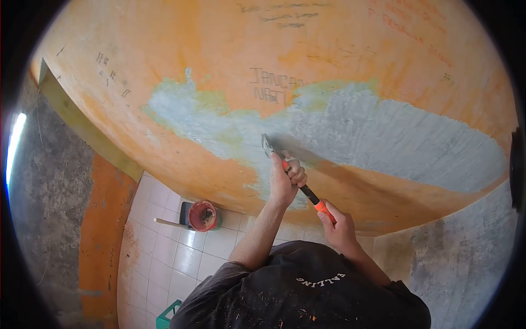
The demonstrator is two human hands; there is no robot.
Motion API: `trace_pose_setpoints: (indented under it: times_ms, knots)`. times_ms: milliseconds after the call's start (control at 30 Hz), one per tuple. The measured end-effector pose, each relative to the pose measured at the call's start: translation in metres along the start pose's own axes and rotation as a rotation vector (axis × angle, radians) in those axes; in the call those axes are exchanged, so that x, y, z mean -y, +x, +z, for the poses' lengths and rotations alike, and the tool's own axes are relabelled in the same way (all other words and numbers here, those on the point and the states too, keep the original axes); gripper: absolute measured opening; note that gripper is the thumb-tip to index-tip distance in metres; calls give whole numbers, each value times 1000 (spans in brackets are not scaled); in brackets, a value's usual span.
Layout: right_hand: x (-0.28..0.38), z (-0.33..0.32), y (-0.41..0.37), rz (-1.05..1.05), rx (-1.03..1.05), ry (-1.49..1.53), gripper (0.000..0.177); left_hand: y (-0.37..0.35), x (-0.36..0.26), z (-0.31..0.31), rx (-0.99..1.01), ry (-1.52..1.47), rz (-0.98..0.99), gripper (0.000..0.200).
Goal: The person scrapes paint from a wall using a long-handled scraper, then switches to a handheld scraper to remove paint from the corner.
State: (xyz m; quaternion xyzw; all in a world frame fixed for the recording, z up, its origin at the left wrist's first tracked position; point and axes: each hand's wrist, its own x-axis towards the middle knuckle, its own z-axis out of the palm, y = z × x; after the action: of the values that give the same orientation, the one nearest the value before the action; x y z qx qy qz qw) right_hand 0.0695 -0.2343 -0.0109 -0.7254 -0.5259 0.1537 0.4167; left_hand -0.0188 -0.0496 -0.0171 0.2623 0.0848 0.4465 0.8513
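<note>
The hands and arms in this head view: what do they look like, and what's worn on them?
The left hand and right hand are bare, with no gloves. Pale dust specks the left forearm. The dark T-shirt has short sleeves, curved white lettering reading "FALLING", and scattered orange flecks.

Across the upper frame, a broad orange wall (350,27), faded in places, with scribbled writing and grey-blue bare areas edged in pale green. At left, a blotchy dark grey wall (49,181), an orange band (104,219) and an olive strip (90,123). On the far left edge, a bright white light (15,142). Lower left, glossy pale floor tiles (186,260). Lower right, mottled grey wall (460,257).
</note>
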Motion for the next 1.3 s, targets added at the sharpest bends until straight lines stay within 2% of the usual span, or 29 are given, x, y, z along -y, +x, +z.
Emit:
trace_pose_setpoints:
  times_ms: [33, 67, 100, 200, 267, 300, 367, 500, 600, 667, 767, 900, 1067, 1167, 1300]
  knots:
    - [6, 5, 2, 10, 3, -8, 33, 1, -7, -3, -4, -38, -44, 48]
    - [63, 85, 62, 10, -14, 29, 34, 41, -106, -48, 2, -25, -87, 48]
    - [80, 108, 79, 7, -16, 36, 34, 54, -138, -63, 18, -9, -115, 47]
    - [63, 129, 68, 67, 13, 169, 37, 55, -138, -71, 111, 95, -176, 47]
    - [47, 145, 50, 324, 31, 531, 39, 51, -133, -69, 122, 112, -199, 48]
    - [49, 148, 43, 332, 24, 530, 39, 49, -129, -69, 151, 119, -253, 48]
    - [54, 153, 32, 486, 49, 739, 40, 46, -125, -69, 196, 142, -330, 47]
    - [45, 147, 31, 470, 83, 771, 38, 50, -122, -65, 193, 86, -349, 47]
    - [37, 136, 32, 392, 157, 805, 34, 50, -120, -58, 101, -10, -340, 46]
    - [38, 130, 38, 421, 291, 915, 34, 53, -117, -68, 190, -160, -435, 44]
    - [34, 140, 43, 403, 439, 1086, 37, 52, -121, -67, 194, -37, -393, 43]
    - [15, 163, 42, 367, 440, 1099, 39, 52, -119, -64, 180, 82, -378, 42]
    - [30, 174, 37, 394, 268, 919, 42, 52, -116, -59, 166, 202, -419, 42]
    - [38, 189, 42, 346, 154, 874, 44, 57, -125, -52, 190, 309, -395, 42]
    - [53, 202, 38, 409, 91, 890, 45, 58, -134, -60, 235, 299, -472, 42]
